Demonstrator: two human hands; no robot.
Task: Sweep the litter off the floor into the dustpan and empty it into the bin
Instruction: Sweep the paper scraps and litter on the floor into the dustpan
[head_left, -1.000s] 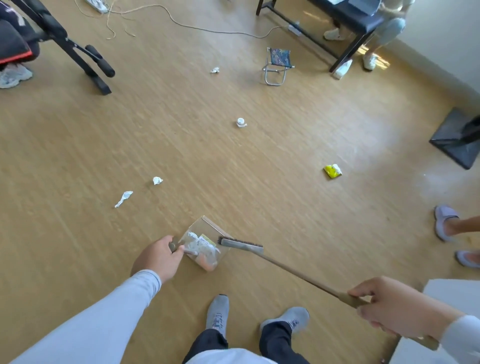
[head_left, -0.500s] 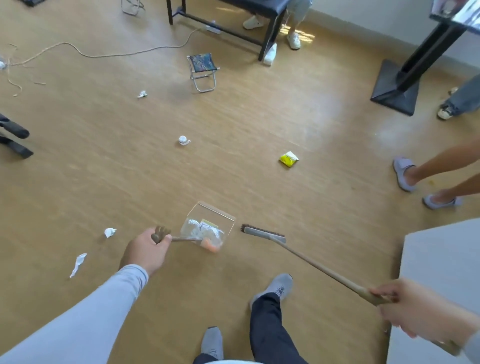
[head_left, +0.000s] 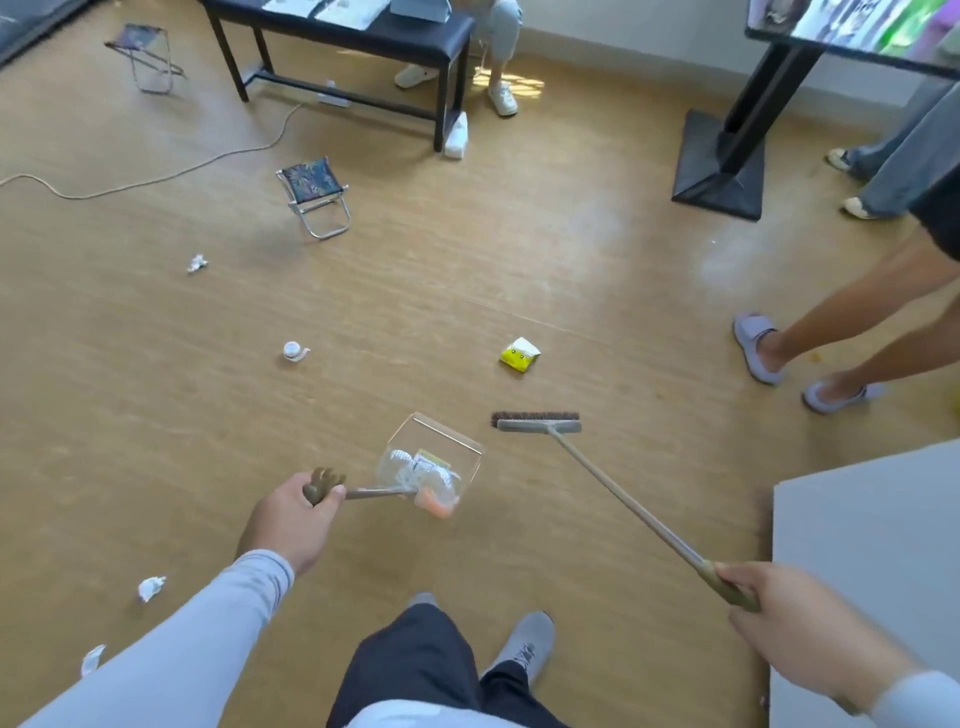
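Hands grip tools mid-sweep: left hand (head_left: 291, 519) holds the clear plastic dustpan (head_left: 431, 467), part-filled at frame centre, right hand (head_left: 779, 618) the long-handled brown broom (head_left: 537, 423), likely headed next behind the yellow crumpled packet (head_left: 519, 355) just above.

One broom (head_left: 537, 425), one clear dustpan (head_left: 434, 462) with litter inside, one yellow packet (head_left: 520, 354), one small white cap-like piece (head_left: 294, 351), three crumpled white scraps (head_left: 196, 263) (head_left: 151, 587) (head_left: 92, 660), two folding stools (head_left: 314, 193) (head_left: 145, 54), one black bench (head_left: 353, 36)
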